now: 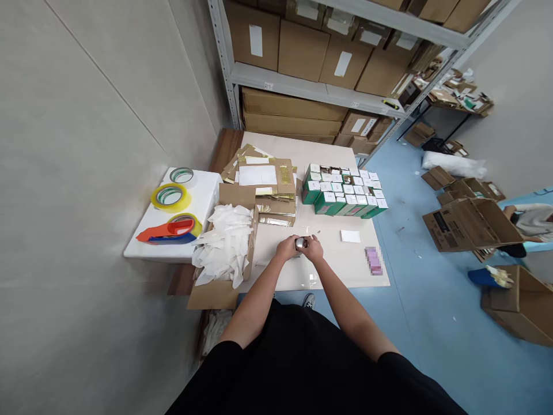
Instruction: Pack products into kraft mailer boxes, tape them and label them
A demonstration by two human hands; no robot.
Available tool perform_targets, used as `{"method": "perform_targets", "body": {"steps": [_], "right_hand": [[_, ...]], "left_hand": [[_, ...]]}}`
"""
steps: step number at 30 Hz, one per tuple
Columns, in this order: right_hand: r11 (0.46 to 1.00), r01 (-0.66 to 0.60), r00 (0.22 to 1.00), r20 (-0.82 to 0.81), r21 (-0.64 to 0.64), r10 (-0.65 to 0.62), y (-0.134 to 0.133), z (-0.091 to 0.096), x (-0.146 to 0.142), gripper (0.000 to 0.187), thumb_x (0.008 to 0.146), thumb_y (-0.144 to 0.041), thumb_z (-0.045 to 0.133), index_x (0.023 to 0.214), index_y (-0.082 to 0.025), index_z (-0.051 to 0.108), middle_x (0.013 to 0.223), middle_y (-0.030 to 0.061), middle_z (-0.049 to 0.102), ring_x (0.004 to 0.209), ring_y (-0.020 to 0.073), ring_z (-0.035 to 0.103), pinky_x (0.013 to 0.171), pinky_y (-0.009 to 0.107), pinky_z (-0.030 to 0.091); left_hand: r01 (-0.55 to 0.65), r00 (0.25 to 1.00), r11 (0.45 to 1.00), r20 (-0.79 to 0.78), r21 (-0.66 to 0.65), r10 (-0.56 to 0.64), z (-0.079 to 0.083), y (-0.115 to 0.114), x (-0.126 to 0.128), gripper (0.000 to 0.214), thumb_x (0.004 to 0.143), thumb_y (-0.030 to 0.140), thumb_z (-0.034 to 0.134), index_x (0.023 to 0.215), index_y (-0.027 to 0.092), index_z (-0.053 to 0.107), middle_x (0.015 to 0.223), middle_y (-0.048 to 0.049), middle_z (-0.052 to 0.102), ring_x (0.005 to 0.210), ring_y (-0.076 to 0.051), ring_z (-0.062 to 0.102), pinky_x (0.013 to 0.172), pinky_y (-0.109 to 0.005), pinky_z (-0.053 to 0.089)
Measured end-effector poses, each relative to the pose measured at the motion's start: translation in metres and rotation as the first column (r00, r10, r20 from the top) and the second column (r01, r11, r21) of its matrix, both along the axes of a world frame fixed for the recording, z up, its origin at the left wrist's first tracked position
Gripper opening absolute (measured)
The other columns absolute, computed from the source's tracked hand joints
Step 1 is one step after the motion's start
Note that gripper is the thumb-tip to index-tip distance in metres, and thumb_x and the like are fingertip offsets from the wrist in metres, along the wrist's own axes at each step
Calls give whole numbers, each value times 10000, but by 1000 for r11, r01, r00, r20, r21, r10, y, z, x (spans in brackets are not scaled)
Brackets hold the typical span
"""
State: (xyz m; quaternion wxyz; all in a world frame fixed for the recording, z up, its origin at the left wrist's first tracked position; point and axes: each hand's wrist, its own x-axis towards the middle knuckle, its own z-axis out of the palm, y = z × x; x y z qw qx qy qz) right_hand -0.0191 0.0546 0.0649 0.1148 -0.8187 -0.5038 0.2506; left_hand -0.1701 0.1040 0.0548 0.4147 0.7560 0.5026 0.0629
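My left hand [287,248] and my right hand [314,249] are closed around a small dark item with a shiny, round silver top [301,243], just above the near part of the table [330,262]. Fingers cover its sides, so its exact kind does not show. Beyond my right hand stands a block of green and white small boxes [345,193], a few with shiny tops exposed. A white flat packet [349,236] lies to the right, with a blurred purple packet [374,261] near the table's right edge.
Left of my hands are a carton of white paper [224,242] and stacked flattened cardboard [276,178]. A white side table [203,187] bears tape rolls [170,197] and a red tape dispenser [168,230]. Shelving [298,83] stands behind; open cartons [470,225] and a person [533,222] are right.
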Motion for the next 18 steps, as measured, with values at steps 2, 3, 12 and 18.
{"method": "perform_targets", "body": {"steps": [2,3,12,18], "right_hand": [[999,4,1000,27,-41,-3,5,2,-4,504,716,-388,836,1191,-272,714,1516,108,490,1238,295,591,939,357,511],[998,10,999,37,-60,-8,7,3,-6,508,705,-376,845,1183,-266,714,1558,114,446,1253,304,585,946,366,513],[992,-108,993,40,-66,111,18,20,-7,388,636,-276,820,984,-175,681,1626,189,372,1320,337,555,944,372,524],[981,-36,981,-181,191,71,14,74,22,416,624,-332,768,1008,-231,643,1012,57,742,854,239,695,785,356,548]], "left_hand": [[4,1000,1000,-1,9,-4,1,-1,1,720,720,302,842,1390,287,577,1384,-55,669,1185,-280,672,940,-340,526],[9,1000,1000,-1,14,-9,1,-1,1,719,725,288,834,1395,284,574,1391,-56,665,1194,-279,670,947,-340,526],[-9,1000,1000,6,-3,9,8,-6,-3,718,692,326,859,1357,293,590,1349,-44,688,1168,-271,685,943,-332,535],[-43,998,999,44,-6,43,0,-6,-7,783,635,321,891,1356,276,588,1324,-63,702,1150,-295,684,948,-368,537]]}}
